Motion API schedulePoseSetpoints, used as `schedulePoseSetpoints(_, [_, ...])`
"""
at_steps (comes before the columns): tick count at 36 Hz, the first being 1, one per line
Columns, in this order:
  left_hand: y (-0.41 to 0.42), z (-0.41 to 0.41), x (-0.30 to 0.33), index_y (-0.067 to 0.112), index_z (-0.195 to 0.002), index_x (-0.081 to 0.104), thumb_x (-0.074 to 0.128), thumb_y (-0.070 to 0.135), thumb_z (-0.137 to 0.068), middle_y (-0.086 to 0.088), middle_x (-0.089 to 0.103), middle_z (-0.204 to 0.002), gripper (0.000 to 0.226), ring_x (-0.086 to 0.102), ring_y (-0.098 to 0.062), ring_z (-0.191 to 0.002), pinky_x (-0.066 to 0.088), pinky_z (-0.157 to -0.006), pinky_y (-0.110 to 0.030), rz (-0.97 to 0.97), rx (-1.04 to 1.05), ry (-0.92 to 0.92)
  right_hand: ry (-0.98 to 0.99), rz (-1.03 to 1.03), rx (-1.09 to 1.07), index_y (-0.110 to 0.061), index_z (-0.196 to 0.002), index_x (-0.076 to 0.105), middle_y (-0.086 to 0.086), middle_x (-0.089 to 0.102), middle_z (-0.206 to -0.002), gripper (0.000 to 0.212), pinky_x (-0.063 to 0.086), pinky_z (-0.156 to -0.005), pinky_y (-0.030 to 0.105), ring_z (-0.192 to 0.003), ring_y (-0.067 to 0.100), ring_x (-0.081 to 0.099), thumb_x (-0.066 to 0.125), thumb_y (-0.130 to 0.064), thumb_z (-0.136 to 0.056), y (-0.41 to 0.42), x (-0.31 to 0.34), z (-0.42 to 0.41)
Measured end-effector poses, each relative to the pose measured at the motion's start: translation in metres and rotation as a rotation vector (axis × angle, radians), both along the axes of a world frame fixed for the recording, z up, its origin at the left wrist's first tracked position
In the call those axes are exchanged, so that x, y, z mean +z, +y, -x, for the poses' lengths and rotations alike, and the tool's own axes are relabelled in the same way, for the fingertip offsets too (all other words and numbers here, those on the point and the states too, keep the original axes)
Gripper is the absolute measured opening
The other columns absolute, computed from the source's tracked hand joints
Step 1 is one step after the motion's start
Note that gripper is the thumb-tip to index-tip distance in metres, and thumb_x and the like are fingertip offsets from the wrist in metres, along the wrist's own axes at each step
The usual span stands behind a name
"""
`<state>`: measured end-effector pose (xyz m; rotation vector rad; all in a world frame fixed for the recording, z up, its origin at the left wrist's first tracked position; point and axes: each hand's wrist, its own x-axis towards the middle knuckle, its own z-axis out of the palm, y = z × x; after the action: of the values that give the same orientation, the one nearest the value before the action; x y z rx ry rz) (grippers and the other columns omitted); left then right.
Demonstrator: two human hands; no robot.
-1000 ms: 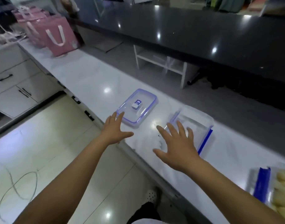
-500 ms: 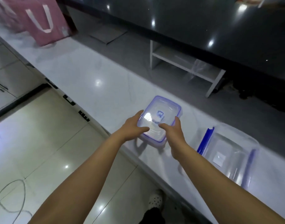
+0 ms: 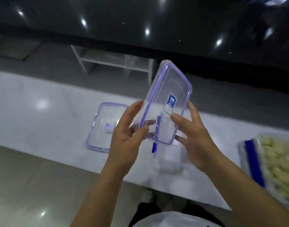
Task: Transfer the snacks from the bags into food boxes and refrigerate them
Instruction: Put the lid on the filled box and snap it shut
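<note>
At frame centre, the left hand (image 3: 126,134) and right hand (image 3: 192,134) grip a clear food box (image 3: 166,102), tilted above the white desk (image 3: 42,115). Its lid (image 3: 102,126) lies flat at centre left; snacks (image 3: 278,163) sit at right.

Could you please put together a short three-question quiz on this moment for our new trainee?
1. True or false: the clear food box rests flat on the white counter.
2. What lies on the counter just left of the left hand? A) a lid B) a spoon C) a plate
3. Fill in: the container of pale yellow snacks sits at the far ____ edge of the view.

Key:
1. False: both hands hold it tilted above the counter, the right hand on its right side.
2. A: the purple-rimmed lid.
3. Right.
</note>
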<state>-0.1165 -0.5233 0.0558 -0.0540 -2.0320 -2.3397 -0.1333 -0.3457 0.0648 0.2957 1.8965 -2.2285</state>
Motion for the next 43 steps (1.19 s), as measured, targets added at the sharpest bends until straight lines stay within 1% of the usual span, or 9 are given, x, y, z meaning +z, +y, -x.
schedulePoseSetpoints(5, [0.102,-0.021,0.014,0.045,-0.145,0.045,0.063,0.005,-0.096,0.020,0.050,-0.148,0.065,0.066,-0.019,-0.119,0.060,-0.086,-0.030,0.003,-0.320,0.082,-0.019,-0.043,-0.174,-0.063,-0.143,0.029,-0.020,0.062,-0.135,0.091,0.048,-0.103,0.053,-0.120,0.013,0.064,0.079,-0.063,-0.067,0.098,0.024,-0.045])
schedulePoseSetpoints(9, [0.171,-0.038,0.019,0.053,-0.145,0.040,0.065,0.013,-0.096,0.023,0.047,-0.150,0.068,0.063,-0.019,-0.123,0.058,-0.093,-0.035,-0.008,-0.565,0.065,0.035,-0.046,-0.354,-0.077,-0.123,0.036,-0.028,0.068,-0.119,0.081,0.061,-0.069,0.027,-0.104,0.005,0.071,0.086,-0.059,-0.061,0.154,0.036,-0.079])
schedulePoseSetpoints(16, [0.263,-0.062,0.016,0.052,-0.148,0.036,0.069,0.018,-0.094,0.019,0.045,-0.152,0.072,0.054,-0.023,-0.133,0.055,-0.098,-0.050,0.028,-0.785,-0.059,-0.002,-0.002,-0.502,-0.065,-0.145,0.020,-0.024,0.063,-0.125,0.108,0.059,-0.062,0.023,-0.101,0.004,0.071,0.087,-0.049,-0.062,0.242,0.028,-0.121])
schedulePoseSetpoints(18, [0.284,-0.068,0.012,0.049,-0.150,0.035,0.069,0.018,-0.094,0.014,0.045,-0.154,0.072,0.051,-0.021,-0.137,0.052,-0.101,-0.053,0.023,-0.840,-0.084,-0.003,-0.032,-0.498,-0.066,-0.146,0.016,-0.036,0.062,-0.119,0.123,0.060,-0.067,0.024,-0.104,0.001,0.069,0.092,-0.056,-0.050,0.264,0.022,-0.131])
schedulePoseSetpoints(25, [0.325,-0.076,-0.003,0.039,-0.150,0.040,0.072,0.015,-0.092,0.006,0.051,-0.149,0.071,0.056,-0.029,-0.131,0.051,-0.104,-0.049,0.128,-0.980,-0.173,-0.094,-0.272,-0.448,-0.071,-0.143,0.009,-0.023,0.021,-0.154,0.131,0.044,-0.106,0.046,-0.139,0.013,0.040,0.086,-0.074,-0.036,0.323,-0.004,-0.153])
schedulePoseSetpoints(33, [0.336,-0.052,-0.045,0.049,-0.137,0.048,0.068,0.026,-0.095,0.014,0.051,-0.142,0.051,0.054,-0.011,-0.127,0.052,-0.096,-0.030,0.330,-0.335,-0.559,-0.287,-0.731,-0.245,-0.070,-0.142,-0.008,-0.017,-0.004,-0.161,0.130,0.026,-0.115,0.054,-0.150,0.025,0.011,0.064,-0.084,-0.034,0.344,-0.042,-0.158])
schedulePoseSetpoints(36, [0.330,-0.047,-0.062,0.040,-0.148,0.035,0.065,0.025,-0.096,0.005,0.053,-0.142,0.062,0.058,-0.017,-0.123,0.050,-0.103,-0.042,0.273,-0.360,-0.804,-0.350,-0.848,-0.151,-0.064,-0.144,-0.012,-0.016,-0.010,-0.162,0.129,0.029,-0.113,0.053,-0.148,0.031,0.014,0.063,-0.084,-0.041,0.341,-0.051,-0.156])
schedulePoseSetpoints(40, [0.331,-0.040,-0.076,0.032,-0.138,0.045,0.059,0.015,-0.097,-0.003,0.078,-0.091,0.046,0.076,-0.014,-0.079,0.060,-0.070,-0.035,0.122,-0.416,-0.937,-0.425,-1.029,-0.078,-0.054,-0.148,-0.019,-0.006,-0.016,-0.164,0.132,0.030,-0.112,0.053,-0.145,0.037,0.016,0.052,-0.090,-0.043,0.325,-0.058,-0.141])
schedulePoseSetpoints(43, [0.334,-0.032,-0.077,0.019,-0.126,0.063,0.051,0.009,-0.097,-0.004,0.077,-0.085,0.033,0.072,-0.014,-0.068,0.059,-0.064,-0.032,0.072,-0.435,-0.946,-0.465,-1.177,-0.043,-0.050,-0.148,-0.019,-0.001,-0.018,-0.163,0.129,0.030,-0.109,0.056,-0.143,0.042,0.018,0.052,-0.091,-0.048,0.311,-0.059,-0.122])
